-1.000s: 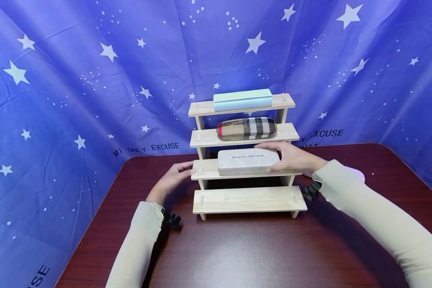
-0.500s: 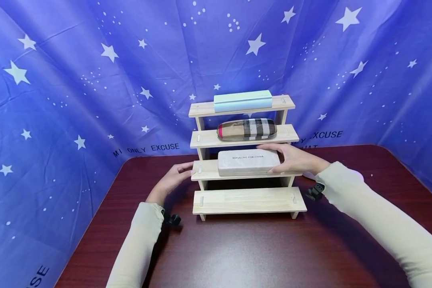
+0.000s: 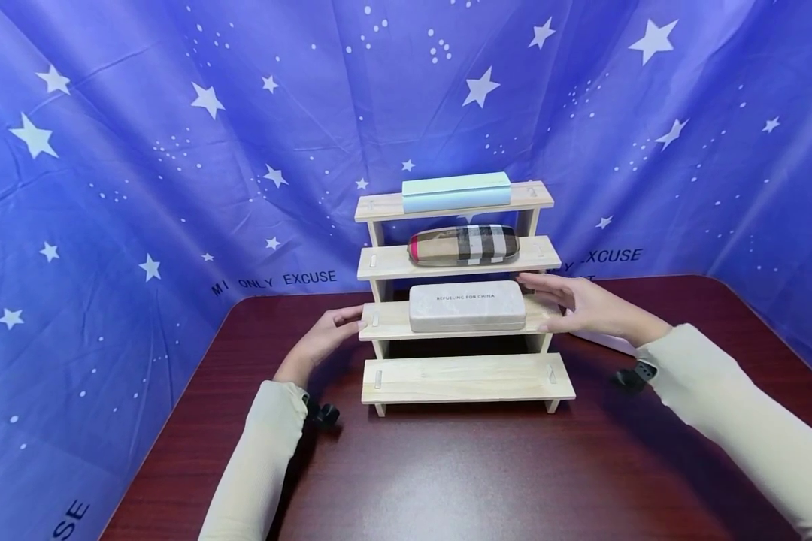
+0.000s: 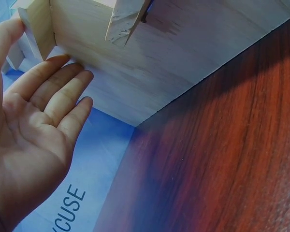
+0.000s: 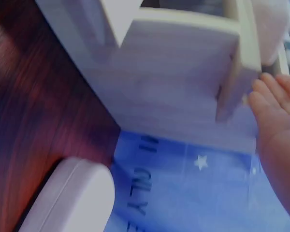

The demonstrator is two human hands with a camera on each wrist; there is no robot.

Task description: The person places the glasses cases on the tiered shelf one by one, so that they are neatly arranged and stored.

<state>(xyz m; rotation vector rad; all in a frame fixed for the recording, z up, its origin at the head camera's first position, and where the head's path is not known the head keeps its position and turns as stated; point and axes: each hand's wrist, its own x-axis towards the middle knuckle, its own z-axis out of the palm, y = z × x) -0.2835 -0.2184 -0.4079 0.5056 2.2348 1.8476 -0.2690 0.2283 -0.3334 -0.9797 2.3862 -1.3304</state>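
Note:
A pale grey glasses case (image 3: 467,306) lettered "REFUELING FOR CHINA" lies on the second plank from the bottom of a stepped wooden shelf (image 3: 468,377). Just right of it is my right hand (image 3: 592,308), apart from the case, fingers extended over the plank's end. My left hand (image 3: 325,338) touches the same plank's left end; in the left wrist view its thumb (image 4: 7,38) meets the wood, and the other fingers lie fairly straight near the side panel (image 4: 150,63). Above sit a plaid case (image 3: 465,245) and a light blue case (image 3: 456,192).
A whitish rounded case (image 5: 72,198) lies on the dark red-brown table (image 3: 433,473) right of the shelf, mostly behind my right arm in the head view. A blue star-patterned curtain (image 3: 298,113) hangs close behind the shelf and at both sides.
My right hand has let go of the pale grey case and moved right, away from it. The case stays on its plank. My left hand keeps its place at the shelf.

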